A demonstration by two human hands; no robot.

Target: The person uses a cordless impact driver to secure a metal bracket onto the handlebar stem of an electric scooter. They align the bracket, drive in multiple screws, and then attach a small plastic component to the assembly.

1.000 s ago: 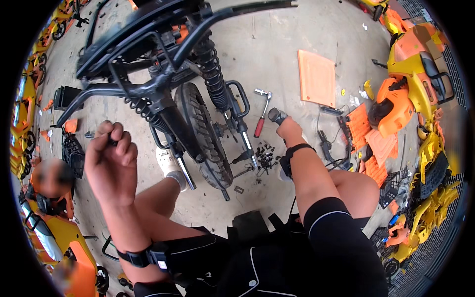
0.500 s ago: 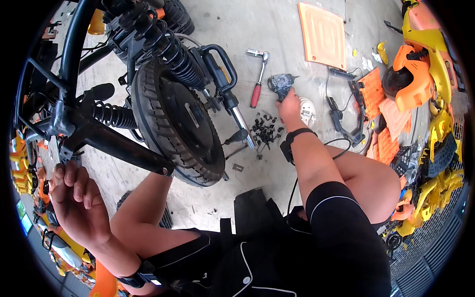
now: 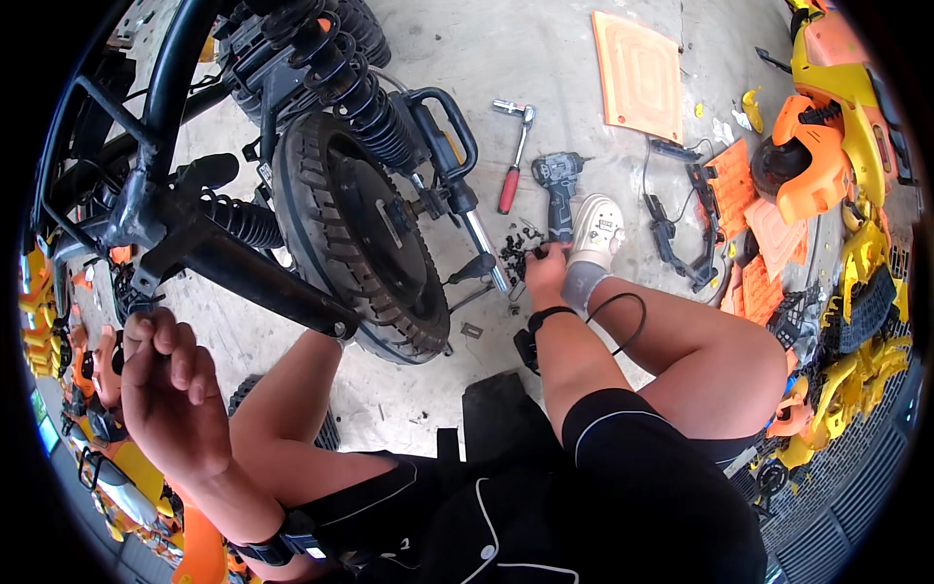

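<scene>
My right hand [image 3: 547,274] is down at the pile of small black screws [image 3: 516,253] on the floor. Its fingers are drawn together at the pile's edge; what they pinch, if anything, is too small to tell. Just beyond it a grey cordless impact driver [image 3: 557,185] lies untouched, its handle end close to my fingers. My left hand [image 3: 177,401] is raised with curled fingers beside the black metal frame [image 3: 233,273]; I cannot make out whether anything is in them. A black-treaded wheel [image 3: 365,238] with coil-spring shock absorbers stands between my hands.
A ratchet with a red handle [image 3: 510,185] lies left of the driver. My white shoe [image 3: 597,229] stands right of it. Farther right are an orange panel [image 3: 639,78], a black cable assembly [image 3: 689,234] and heaped orange and yellow body parts [image 3: 827,165].
My right hand has let go of the impact driver, leaving it on the floor, and has moved nearer to me, to the screw pile. My left hand stays raised with fingers curled.
</scene>
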